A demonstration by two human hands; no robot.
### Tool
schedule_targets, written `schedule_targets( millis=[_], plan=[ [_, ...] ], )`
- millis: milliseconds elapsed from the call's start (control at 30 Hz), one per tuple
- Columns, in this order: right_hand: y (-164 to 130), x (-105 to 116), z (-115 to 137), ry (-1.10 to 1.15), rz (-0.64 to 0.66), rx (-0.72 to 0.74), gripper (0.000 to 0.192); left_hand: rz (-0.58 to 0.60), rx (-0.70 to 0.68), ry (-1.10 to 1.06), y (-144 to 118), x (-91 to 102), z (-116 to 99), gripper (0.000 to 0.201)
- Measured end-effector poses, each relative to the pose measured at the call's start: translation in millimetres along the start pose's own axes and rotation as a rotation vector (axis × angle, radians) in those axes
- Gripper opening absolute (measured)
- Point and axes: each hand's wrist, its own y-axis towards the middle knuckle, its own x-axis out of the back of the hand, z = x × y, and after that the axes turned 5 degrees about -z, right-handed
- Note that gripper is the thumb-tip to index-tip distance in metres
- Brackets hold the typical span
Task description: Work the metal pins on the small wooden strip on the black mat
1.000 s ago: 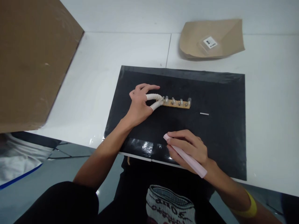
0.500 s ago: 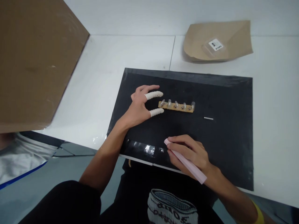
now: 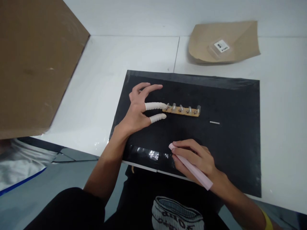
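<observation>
My left hand [image 3: 137,111], with white finger cots on thumb and index finger, is at the left end of a narrow tan strip [image 3: 183,111]. The index fingertip reaches that end and seems to touch it; the thumb is apart, just below. Several small clear curved pieces stand in a row along the strip, with small dark parts beside them. Nearer the front edge, my right hand [image 3: 196,156] grips a long pale pink stick [image 3: 194,171], held like a pen. A short thin white rod [image 3: 214,122] lies right of the strip.
A black mat [image 3: 235,137] covers part of the white table [image 3: 110,54]. Behind it lies a brown paper sheet [image 3: 242,41] holding a small clear bag with a white label [image 3: 222,46]. A large brown board [image 3: 35,64] stands at left, with a person's grey sleeve [image 3: 26,163] below.
My left index finger has come down onto the strip's left end, and the other fingers have shifted left and spread. My right hand and the pink stick have stayed almost still.
</observation>
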Motion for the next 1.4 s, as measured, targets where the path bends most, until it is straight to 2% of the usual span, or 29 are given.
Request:
schedule_targets(
  millis=[200, 367, 533, 700, 967, 1233, 1400],
  plan=[
    [3, 1, 1, -0.003, 0.004, 0.004, 0.022, 0.002, -0.01, 0.012, 0, -2.2, 0, 0.011],
    [5, 2, 3, -0.006, 0.008, 0.01, 0.02, -0.007, -0.012, -0.029, 0, -1.8, -1, 0.013],
    [5, 1, 1, 0.006, 0.008, 0.0, 0.021, 0.043, 0.0, -0.077, 0, 1.3, -4, 0.02],
    [4, 1, 2, 0.006, 0.009, 0.0, 0.02, -0.022, -0.015, -0.113, 0, 2.7, -4, 0.025],
    [0, 0, -1, -0.003, 0.024, -0.001, 0.022, -0.05, 0.024, -0.099, 1, 2.4, -4, 0.024],
    [1, 1, 0, 0.027, 0.015, 0.012, 0.024, -0.077, 0.109, -0.306, 1, 5.3, -7, 0.024],
    [-1, 1, -1, 0.011, 0.03, -0.001, 0.023, -0.089, 0.148, -0.446, 2, 7.6, -5, 0.042]
  ],
)
